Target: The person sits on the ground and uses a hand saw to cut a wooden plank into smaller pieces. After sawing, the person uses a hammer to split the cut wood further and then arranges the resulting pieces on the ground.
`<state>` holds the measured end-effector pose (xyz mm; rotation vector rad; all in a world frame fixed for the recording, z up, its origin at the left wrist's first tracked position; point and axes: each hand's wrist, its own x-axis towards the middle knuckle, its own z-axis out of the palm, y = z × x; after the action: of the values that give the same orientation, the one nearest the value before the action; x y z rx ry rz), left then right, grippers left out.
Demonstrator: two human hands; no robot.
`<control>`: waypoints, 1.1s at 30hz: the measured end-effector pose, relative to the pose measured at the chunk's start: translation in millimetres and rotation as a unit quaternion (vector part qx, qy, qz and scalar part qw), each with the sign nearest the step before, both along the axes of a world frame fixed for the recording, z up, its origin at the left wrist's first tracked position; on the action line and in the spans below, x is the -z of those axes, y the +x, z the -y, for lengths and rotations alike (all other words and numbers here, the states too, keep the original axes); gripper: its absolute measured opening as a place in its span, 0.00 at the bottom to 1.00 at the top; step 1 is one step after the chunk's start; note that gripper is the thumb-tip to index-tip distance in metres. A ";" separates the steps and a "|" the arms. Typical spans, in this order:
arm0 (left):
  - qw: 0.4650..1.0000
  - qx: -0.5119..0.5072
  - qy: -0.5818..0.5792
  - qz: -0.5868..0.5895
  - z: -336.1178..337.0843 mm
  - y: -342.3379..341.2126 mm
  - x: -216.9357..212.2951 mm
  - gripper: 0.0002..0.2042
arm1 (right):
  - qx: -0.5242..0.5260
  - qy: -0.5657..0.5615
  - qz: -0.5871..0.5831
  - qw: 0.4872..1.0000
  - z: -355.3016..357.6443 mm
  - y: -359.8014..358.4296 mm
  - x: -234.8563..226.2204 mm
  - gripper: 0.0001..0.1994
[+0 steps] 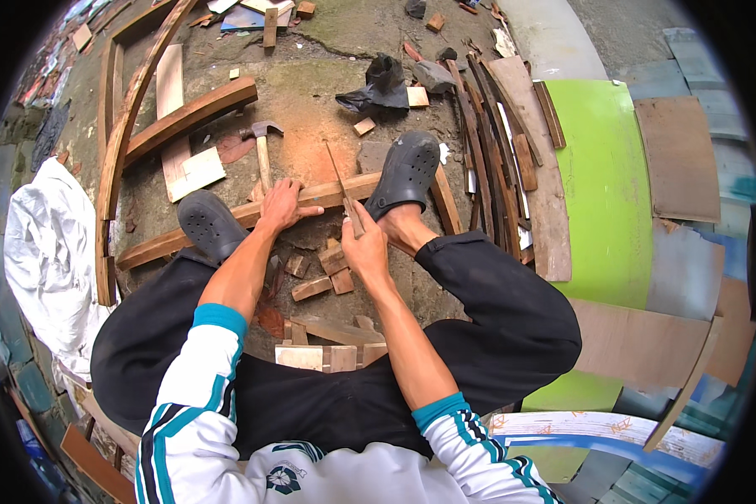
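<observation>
In my right hand [366,244] is the handle of a handsaw [337,170], its narrow blade pointing away from me across a wooden beam [321,195]. Just left of the blade, my left hand [282,204] rests on the beam, fingers over its far side and thumb stretched out to the right. The beam lies slanted over the ground between my feet. My left dark clog [212,225] is on its left part, and the right clog [406,170] is against its right end. Whether the blade has cut into the wood I cannot tell.
A hammer [263,151] lies beyond the beam. Several wood offcuts [338,259] sit between my legs. Long strips of wood [489,151] and a green panel [605,185] are at right. A curved timber frame [130,113] and white cloth [50,252] are at left.
</observation>
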<state>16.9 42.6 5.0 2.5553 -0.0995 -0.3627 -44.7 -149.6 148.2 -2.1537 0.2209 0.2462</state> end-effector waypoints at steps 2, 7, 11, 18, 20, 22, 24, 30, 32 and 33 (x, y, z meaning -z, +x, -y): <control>1.000 0.003 0.006 -0.011 2.1 -12.7 3.1 0.44 | -0.016 -0.029 -0.006 0.999 -1.2 3.1 -2.8 0.23; 0.999 -0.011 0.016 -0.037 -11.2 -23.9 8.5 0.44 | -0.041 0.003 -0.060 0.997 13.1 -68.6 -86.2 0.22; 1.000 -0.014 0.018 -0.020 -9.2 -10.6 0.6 0.43 | -0.035 -0.003 -0.018 0.999 12.5 -62.7 -62.0 0.23; 1.000 -0.004 0.009 -0.001 -6.2 -9.1 0.2 0.44 | -0.035 -0.021 -0.030 0.999 3.2 -7.2 -21.6 0.23; 1.000 -0.014 0.011 -0.015 -17.2 -5.8 2.5 0.43 | -0.048 -0.010 -0.024 0.998 13.0 -56.9 -65.3 0.23; 1.000 -0.012 0.008 -0.014 -11.1 -6.8 2.6 0.43 | -0.037 0.032 -0.019 0.999 21.8 -82.4 -81.5 0.23; 1.000 -0.014 0.015 -0.007 -10.0 -12.3 6.2 0.43 | -0.027 0.038 -0.018 0.999 20.6 -84.9 -76.3 0.23; 1.000 -0.004 0.009 -0.012 -4.1 2.4 -2.2 0.43 | -0.008 -0.011 -0.036 0.999 -1.3 7.0 -10.6 0.23; 1.000 -0.009 0.021 -0.008 -12.9 -1.7 -0.6 0.42 | -0.054 -0.019 -0.031 0.998 8.5 -26.4 -47.9 0.24; 1.000 -0.013 0.025 -0.013 -11.4 -4.0 -1.8 0.42 | -0.049 0.003 -0.035 0.998 18.9 -51.9 -65.1 0.23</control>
<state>12.9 54.1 6.9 2.5976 -0.0485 -0.3921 -96.6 -168.5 213.3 -2.1553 0.1536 0.3780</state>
